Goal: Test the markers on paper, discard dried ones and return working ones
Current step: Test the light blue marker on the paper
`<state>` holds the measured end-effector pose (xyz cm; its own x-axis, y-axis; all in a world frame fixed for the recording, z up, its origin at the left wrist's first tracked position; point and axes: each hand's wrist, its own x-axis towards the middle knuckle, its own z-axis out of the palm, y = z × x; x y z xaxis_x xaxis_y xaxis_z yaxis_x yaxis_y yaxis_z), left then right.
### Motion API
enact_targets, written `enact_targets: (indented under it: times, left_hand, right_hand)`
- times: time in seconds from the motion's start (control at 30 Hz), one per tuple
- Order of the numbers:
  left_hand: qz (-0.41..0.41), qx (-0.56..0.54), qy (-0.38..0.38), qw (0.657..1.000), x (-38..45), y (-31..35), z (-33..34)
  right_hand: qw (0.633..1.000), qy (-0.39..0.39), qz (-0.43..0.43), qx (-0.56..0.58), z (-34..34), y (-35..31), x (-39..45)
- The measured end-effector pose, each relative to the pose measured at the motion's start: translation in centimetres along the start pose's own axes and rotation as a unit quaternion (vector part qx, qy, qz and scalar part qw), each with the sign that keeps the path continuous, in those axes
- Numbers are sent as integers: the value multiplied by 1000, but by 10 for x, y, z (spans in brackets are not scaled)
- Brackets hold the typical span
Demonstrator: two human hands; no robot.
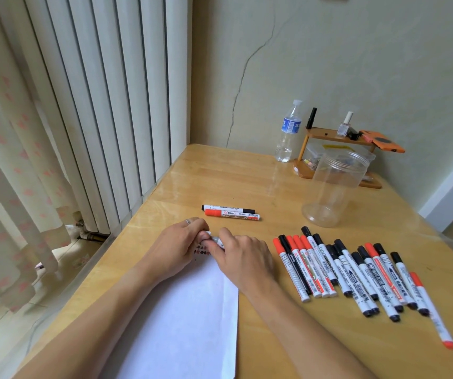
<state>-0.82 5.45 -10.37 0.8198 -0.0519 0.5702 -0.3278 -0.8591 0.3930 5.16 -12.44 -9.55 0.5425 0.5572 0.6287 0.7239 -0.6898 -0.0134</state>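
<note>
A white sheet of paper [181, 318] lies on the wooden table [247, 181], with small red and black test marks [202, 251] near its far end. Over those marks my left hand [176, 247] and my right hand [243, 258] meet, both pinching one marker [214, 238] of which only a short white-grey piece shows. Two markers, one black [228, 208] and one red [232, 214], lie apart beyond my hands. To the right, several red and black markers [356, 274] lie in a row. An empty clear plastic jar [334, 187] stands behind them.
At the back right stand a water bottle [288, 132] and a small wooden shelf [337, 157] with little bottles and an orange object. A radiator [97, 105] and a curtain [6, 173] are left of the table. The table's right edge runs past the marker row.
</note>
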Motion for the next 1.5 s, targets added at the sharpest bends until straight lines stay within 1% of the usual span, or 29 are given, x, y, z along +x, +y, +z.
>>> enact_targets:
  times: [0.1, 0.23, 0.3, 0.37, 0.4, 0.53, 0.6, 0.67, 0.7, 0.77, 0.8, 0.83, 0.9, 0.97, 1.0, 1.03, 1.07, 1.13, 1.2, 1.27, 1.33, 1.4, 1.47, 1.5]
  left_hand:
    - [-17, -14, 2, 1000, 2, 1, 1]
    - [-55, -4, 45, 997, 4, -4, 0]
    - [-82, 20, 22, 996, 3, -11, 3]
    - [-100, 35, -12, 994, 3, -12, 6]
    - [-104, 35, -18, 994, 4, -11, 6]
    - [-66, 30, 22, 997, 6, -7, 1]
    - [-50, 43, 24, 997, 5, -5, -1]
    - [-54, 49, 17, 997, 5, -7, 1]
    - [-56, 55, 9, 997, 4, -9, 3]
    - [-58, 73, -10, 996, 3, -10, 5]
    - [-53, 80, -13, 995, 3, -9, 5]
    - [-43, 84, -9, 996, 4, -7, 4]
    - [-24, 85, -6, 996, 5, -3, -1]
    - [-16, 90, -11, 996, 6, -1, -5]
    - [-21, 90, -15, 996, 6, 0, -5]
    - [-32, 87, -19, 996, 5, -1, -5]
    - [-49, 80, -23, 995, 4, -1, -4]
    - [-75, 66, -28, 995, 3, -1, -2]
    - [-87, 51, -29, 995, 2, -2, -1]
    - [-95, 31, -28, 995, 2, -3, -2]
    - [-110, -2, -12, 994, 3, 0, -5]
    - [-131, -43, 47, 989, 4, 2, -10]
    - [-157, -70, 115, 978, 5, 2, -16]
    - [-166, -78, 136, 974, 6, 2, -18]
  right_hand:
    - [999, -13, 22, -20, 1, -1, -1]
    - [997, 8, 71, -3, 4, -1, -1]
    - [996, 0, 88, -5, 1, 3, -2]
    - [993, -30, 110, 39, -3, 9, 0]
    - [990, -18, 119, 74, -6, 10, 0]
    - [968, 78, 116, 209, -14, 16, 2]
    - [947, 90, 132, 280, -13, 19, 2]
    - [910, 75, 177, 368, -12, 21, 3]
    - [881, 60, 210, 419, -11, 21, 5]
    - [813, 41, 272, 514, -12, 23, 7]
    - [783, 40, 291, 549, -14, 23, 8]
    - [761, 44, 301, 573, -16, 24, 8]
    - [749, 49, 302, 587, -17, 27, 8]
    - [760, 40, 291, 580, -15, 30, 7]
    - [771, 27, 279, 573, -13, 32, 5]
    - [789, 8, 258, 557, -10, 33, 3]
    - [814, -19, 231, 532, -8, 33, 2]
    - [859, -105, 180, 467, -10, 30, -1]
    - [879, -197, 133, 413, -14, 22, -2]
    - [899, -244, 83, 354, -17, 15, -2]
    - [925, -237, 44, 295, -17, 12, -1]
    - [942, -216, 20, 257, -16, 12, 1]
    - [946, -218, 12, 240, -16, 12, 1]
    - [945, -224, 15, 238, -15, 12, 2]
